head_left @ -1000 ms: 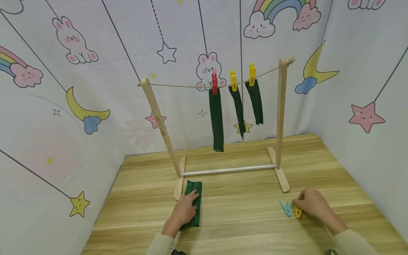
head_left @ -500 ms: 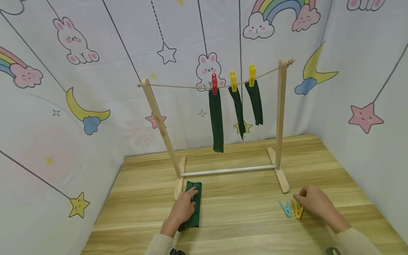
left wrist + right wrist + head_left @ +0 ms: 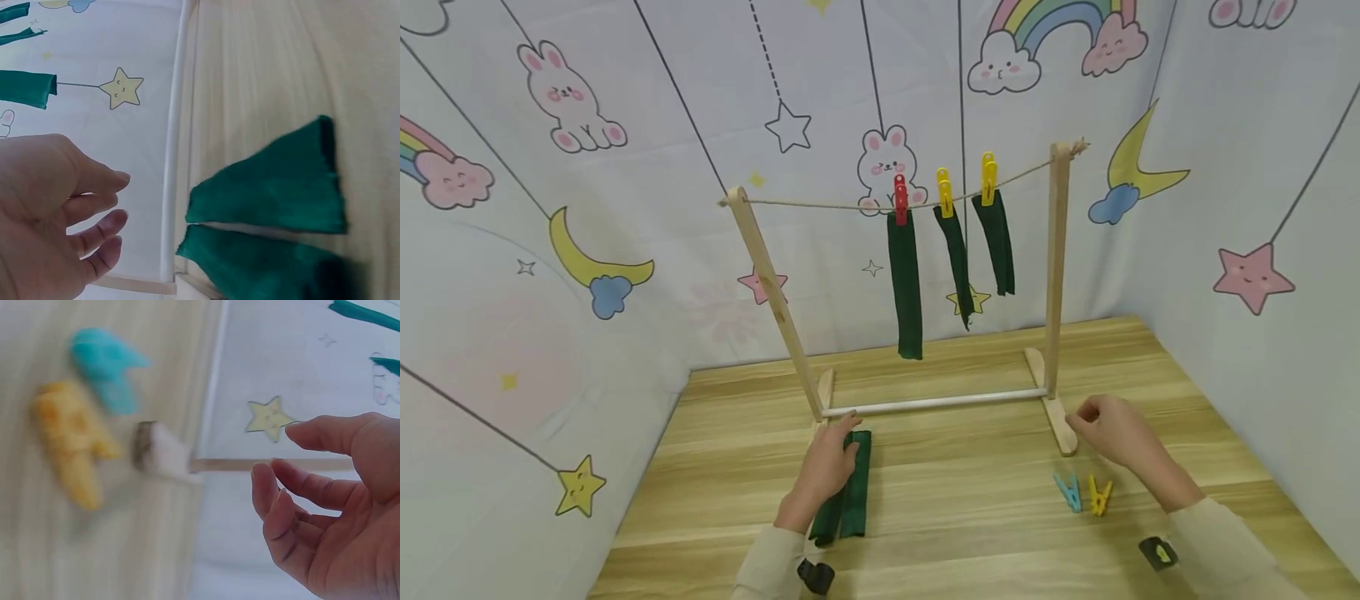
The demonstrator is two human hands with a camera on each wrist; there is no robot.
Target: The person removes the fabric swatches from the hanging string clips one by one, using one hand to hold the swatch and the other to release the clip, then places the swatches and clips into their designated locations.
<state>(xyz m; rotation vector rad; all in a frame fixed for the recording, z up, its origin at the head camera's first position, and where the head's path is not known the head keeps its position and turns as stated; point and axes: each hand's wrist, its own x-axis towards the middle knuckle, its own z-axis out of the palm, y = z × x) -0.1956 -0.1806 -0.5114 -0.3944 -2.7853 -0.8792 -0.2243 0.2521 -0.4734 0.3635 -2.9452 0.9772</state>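
Note:
Two dark green cloth strips (image 3: 857, 492) lie side by side on the table at the left. Above them is my left hand (image 3: 826, 460), fingers loosely bent with nothing between them; the left wrist view shows both strips (image 3: 275, 187) apart from it. My right hand (image 3: 1112, 429), also holding nothing, is raised near the right foot of the wooden stand, its thumb and fingertips apart in the right wrist view. Nearer the front edge lie a light blue clothespin (image 3: 1070, 493) and a yellow clothespin (image 3: 1100, 497), close together on the table.
A wooden stand with a left post (image 3: 778, 312), a right post (image 3: 1057, 275) and a white crossbar (image 3: 940, 402) carries a rope (image 3: 820, 203). Three green strips hang from it by a red clothespin (image 3: 900, 200) and two yellow ones. A printed curtain (image 3: 662, 150) encloses the table.
My right hand has come off the yellow clothespin, rising up and away from it. My left hand has lifted from the green strips and moved slightly forward; the two strips now show separately.

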